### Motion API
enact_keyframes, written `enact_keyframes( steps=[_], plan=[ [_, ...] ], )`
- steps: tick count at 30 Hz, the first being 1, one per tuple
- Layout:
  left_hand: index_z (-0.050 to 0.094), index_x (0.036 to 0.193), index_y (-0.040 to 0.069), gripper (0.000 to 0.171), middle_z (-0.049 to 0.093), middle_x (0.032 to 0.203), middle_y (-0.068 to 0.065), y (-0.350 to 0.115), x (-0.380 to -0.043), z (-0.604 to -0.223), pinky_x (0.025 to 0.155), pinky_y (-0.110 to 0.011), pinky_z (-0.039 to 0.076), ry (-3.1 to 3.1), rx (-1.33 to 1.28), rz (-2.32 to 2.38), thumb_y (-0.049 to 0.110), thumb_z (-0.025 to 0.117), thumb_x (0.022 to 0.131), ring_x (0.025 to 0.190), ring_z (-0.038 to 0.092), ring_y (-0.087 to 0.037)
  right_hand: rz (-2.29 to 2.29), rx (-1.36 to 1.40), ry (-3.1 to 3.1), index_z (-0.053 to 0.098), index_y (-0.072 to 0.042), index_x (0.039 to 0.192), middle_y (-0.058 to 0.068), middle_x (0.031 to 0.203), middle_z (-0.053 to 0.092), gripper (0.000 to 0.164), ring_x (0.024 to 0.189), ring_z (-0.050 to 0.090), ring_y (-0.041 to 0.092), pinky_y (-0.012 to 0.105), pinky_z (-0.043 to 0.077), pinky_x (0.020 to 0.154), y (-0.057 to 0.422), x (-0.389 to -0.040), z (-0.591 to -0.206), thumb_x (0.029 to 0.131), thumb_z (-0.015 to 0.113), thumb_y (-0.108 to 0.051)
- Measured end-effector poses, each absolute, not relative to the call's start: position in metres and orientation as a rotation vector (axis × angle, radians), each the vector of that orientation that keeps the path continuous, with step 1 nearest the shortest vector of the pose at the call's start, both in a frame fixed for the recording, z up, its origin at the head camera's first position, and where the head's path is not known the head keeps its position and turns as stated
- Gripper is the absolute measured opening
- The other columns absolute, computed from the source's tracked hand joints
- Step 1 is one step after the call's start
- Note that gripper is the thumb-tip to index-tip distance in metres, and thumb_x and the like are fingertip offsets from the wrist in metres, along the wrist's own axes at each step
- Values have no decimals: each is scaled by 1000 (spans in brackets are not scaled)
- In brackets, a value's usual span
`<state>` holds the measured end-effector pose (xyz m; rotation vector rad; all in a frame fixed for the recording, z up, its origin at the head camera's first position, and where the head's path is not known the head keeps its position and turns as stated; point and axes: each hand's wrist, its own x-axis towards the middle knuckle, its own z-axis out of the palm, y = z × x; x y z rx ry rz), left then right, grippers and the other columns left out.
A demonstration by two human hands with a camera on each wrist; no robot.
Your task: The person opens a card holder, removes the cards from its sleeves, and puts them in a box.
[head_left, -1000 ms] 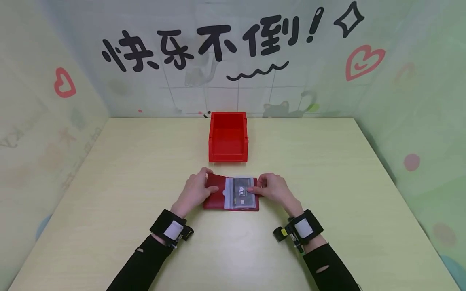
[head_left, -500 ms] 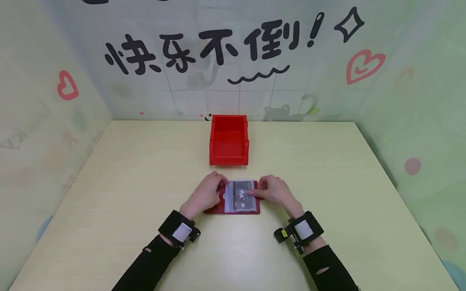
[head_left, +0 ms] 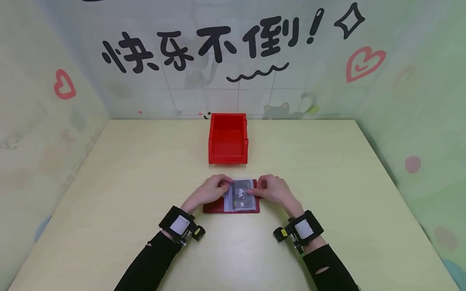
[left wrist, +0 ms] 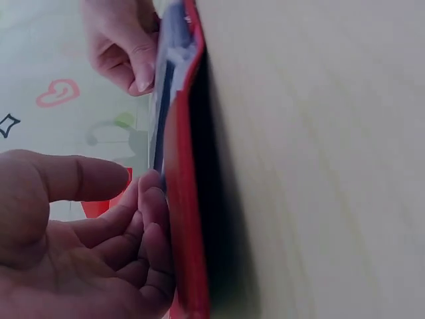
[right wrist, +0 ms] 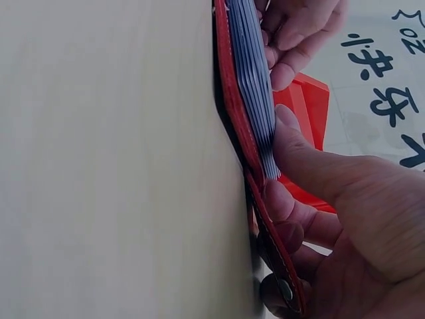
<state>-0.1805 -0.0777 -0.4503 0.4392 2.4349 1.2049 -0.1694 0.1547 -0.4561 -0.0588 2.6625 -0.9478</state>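
Note:
A red card holder (head_left: 214,207) lies spread on the table in the head view. Its stack of clear sleeves (head_left: 229,204) faces up, with a dark card (head_left: 243,201) marked "Vip" in the top one. My right hand (head_left: 275,190) holds the holder's right side. In the right wrist view, the thumb (right wrist: 309,156) presses on the sleeve edges, and fingers lie against the snap strap (right wrist: 282,276). My left hand (head_left: 211,190) is at the sleeves' upper left corner. In the left wrist view its fingertips meet the holder's inner face, its thumb (left wrist: 93,178) held apart.
A red open-topped bin (head_left: 228,139) stands just beyond the holder, toward the back of the pale wooden table (head_left: 145,157). Printed wall panels (head_left: 236,97) border the table at the back and both sides. Each wrist carries a strapped camera (head_left: 198,233).
My left hand has left the holder's left cover and moved right, to the upper left corner of the sleeves. My right hand has stayed on the right side. The head view has shifted slightly.

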Motion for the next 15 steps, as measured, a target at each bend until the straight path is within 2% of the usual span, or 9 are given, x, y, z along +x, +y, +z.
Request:
enact_keyframes(
  steps=[4, 10, 15],
  plan=[
    [67, 123, -1, 29, 66, 119, -17, -78, -185, -449, 82, -27, 49, 2362, 380, 1264, 9, 54, 99, 100, 57, -23, -940, -73, 2670, 61, -11, 82, 2, 64, 55, 35, 62, 51, 16, 24, 33, 56, 156, -170, -455, 85, 79, -40],
    [74, 114, 0, 24, 73, 103, -16, -72, -186, -447, 73, -22, 46, 2394, 253, 1307, 13, 61, 98, 88, 60, -19, -941, -76, 2667, 61, -11, 82, 1, 64, 54, 35, 61, 50, 16, 24, 32, 56, 156, -170, -455, 85, 79, -40],
    [71, 117, 0, 28, 76, 98, -14, -70, -186, -446, 75, -25, 51, 2407, 147, 1300, 19, 65, 97, 85, 65, -18, -943, -79, 2675, 61, -11, 83, 2, 64, 55, 35, 62, 51, 16, 24, 32, 57, 156, -169, -456, 85, 79, -41]
  ],
)
